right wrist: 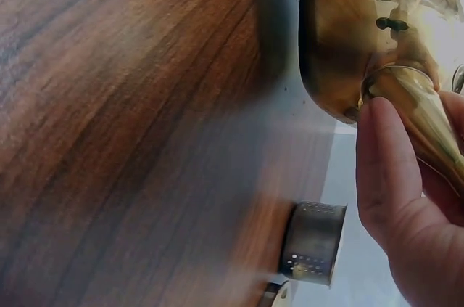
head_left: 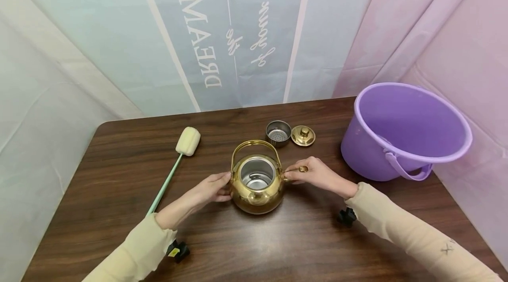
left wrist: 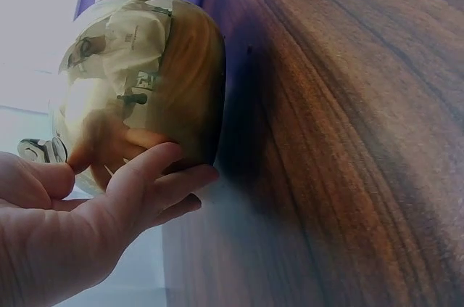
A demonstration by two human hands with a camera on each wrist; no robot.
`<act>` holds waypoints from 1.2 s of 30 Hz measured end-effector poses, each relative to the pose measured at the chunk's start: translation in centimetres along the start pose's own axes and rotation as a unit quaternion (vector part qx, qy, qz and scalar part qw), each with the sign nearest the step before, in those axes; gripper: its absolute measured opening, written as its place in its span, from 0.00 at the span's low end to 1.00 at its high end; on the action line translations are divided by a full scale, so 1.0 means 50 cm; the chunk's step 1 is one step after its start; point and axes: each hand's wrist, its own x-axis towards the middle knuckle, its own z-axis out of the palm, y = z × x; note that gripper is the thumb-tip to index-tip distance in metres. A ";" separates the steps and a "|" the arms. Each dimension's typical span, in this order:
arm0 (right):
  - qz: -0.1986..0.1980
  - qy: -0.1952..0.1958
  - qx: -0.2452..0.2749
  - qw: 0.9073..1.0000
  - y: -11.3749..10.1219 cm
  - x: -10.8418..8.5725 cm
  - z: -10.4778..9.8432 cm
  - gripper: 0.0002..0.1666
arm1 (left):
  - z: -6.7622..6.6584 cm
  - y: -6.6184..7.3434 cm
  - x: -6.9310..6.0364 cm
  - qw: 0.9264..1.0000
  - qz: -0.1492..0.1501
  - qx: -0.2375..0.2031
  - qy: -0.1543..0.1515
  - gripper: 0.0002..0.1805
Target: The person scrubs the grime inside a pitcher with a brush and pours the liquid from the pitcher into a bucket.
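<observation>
A gold kettle is between the two hands, its lid off and its steel inside showing; its arched handle stands up. The left hand holds the kettle's left side. In the left wrist view, its thumb lies near the handle's joint and its fingers on the lower body. The right hand grips the spout, whose tip shows past the fingers. I cannot tell whether the kettle's base touches the table.
Behind the kettle sit a steel strainer and the gold lid. A purple bucket stands at the right. At the left lies a sponge brush with a green handle. The brown table ends at a fabric backdrop.
</observation>
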 end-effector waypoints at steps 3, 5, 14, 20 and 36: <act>0.007 -0.006 0.007 1.000 0.004 0.004 0.002 0.18 | 0.000 -0.005 0.002 1.000 -0.013 -0.009 0.012 0.30; 0.010 -0.010 0.012 1.000 0.005 0.006 0.003 0.18 | 0.001 -0.007 0.002 1.000 -0.019 -0.012 0.018 0.29; 0.025 0.000 -0.013 1.000 0.015 0.008 0.007 0.19 | 0.003 -0.022 0.004 1.000 -0.010 -0.019 0.006 0.29; 0.031 0.013 -0.062 0.998 0.019 0.004 0.007 0.19 | 0.003 -0.031 0.005 1.000 0.003 -0.012 -0.013 0.29; 0.016 0.017 -0.153 0.988 0.011 0.003 -0.001 0.24 | -0.014 -0.025 0.004 1.000 0.015 -0.011 0.011 0.28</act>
